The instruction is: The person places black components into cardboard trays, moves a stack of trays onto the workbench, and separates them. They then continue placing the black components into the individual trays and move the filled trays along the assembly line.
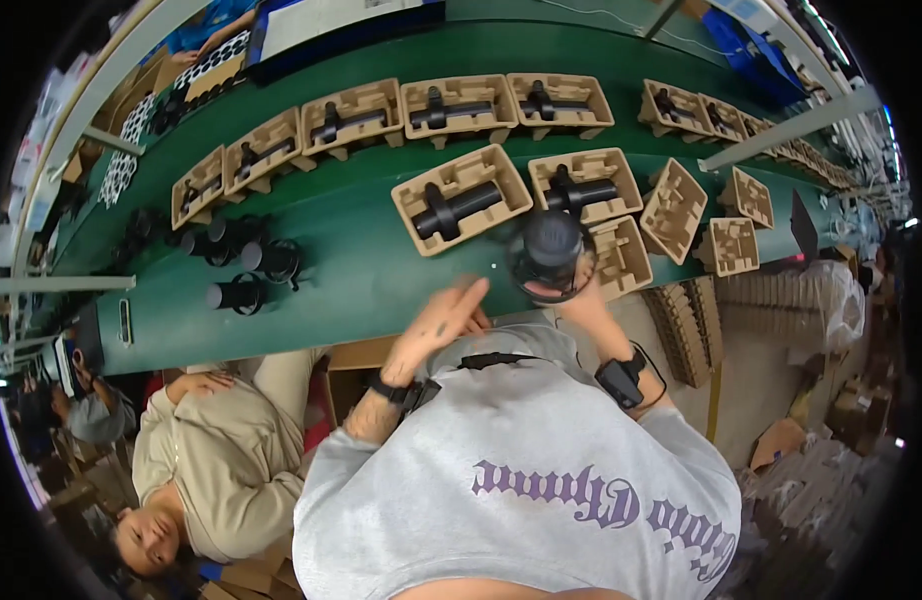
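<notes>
My right hand is closed round a black cylindrical tube with a ring collar, held upright over the table's near edge. The tube hides part of the fingers. My left hand is open at the table edge, left of that tube, its fingers stretched out with nothing seen in them. Just beyond, a tan moulded pulp tray holds a black tube lying in it. To its right another pulp tray holds a similar black tube. A pulp tray with no tube in it lies beside my right hand.
Several black tubes stand on the green table at left. Filled pulp trays line the far side. More trays lie at right, near a metal post. A person in a beige top sits at my left.
</notes>
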`<action>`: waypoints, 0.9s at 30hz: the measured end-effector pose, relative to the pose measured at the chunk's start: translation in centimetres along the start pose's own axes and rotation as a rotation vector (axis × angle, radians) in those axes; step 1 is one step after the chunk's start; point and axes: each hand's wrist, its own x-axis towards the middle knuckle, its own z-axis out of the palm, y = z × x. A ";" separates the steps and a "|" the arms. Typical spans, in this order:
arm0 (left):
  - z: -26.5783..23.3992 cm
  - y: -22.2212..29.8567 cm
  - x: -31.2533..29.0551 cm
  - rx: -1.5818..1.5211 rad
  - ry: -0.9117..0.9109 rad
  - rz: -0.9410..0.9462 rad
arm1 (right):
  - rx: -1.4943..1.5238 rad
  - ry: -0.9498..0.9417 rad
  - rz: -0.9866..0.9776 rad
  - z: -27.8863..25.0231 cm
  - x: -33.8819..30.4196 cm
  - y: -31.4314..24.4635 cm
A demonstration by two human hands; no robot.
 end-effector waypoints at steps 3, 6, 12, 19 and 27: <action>-7.3 -3.0 -2.5 0.509 0.863 0.482 | -1.197 0.393 -0.347 -5.5 -1.5 0.2; -16.5 -3.8 -4.5 0.644 1.394 0.461 | -1.313 0.309 -0.186 -8.3 -3.4 5.2; -25.7 -7.3 -3.9 0.949 1.454 -0.057 | -0.960 0.203 -0.150 -10.8 -3.6 8.1; -18.5 -4.6 -6.8 0.540 1.814 0.254 | -1.111 0.380 -0.033 -7.4 -4.2 8.2; 5.5 -3.9 4.8 -1.615 -0.147 -0.461 | -0.099 -0.141 0.200 0.2 -2.1 -1.8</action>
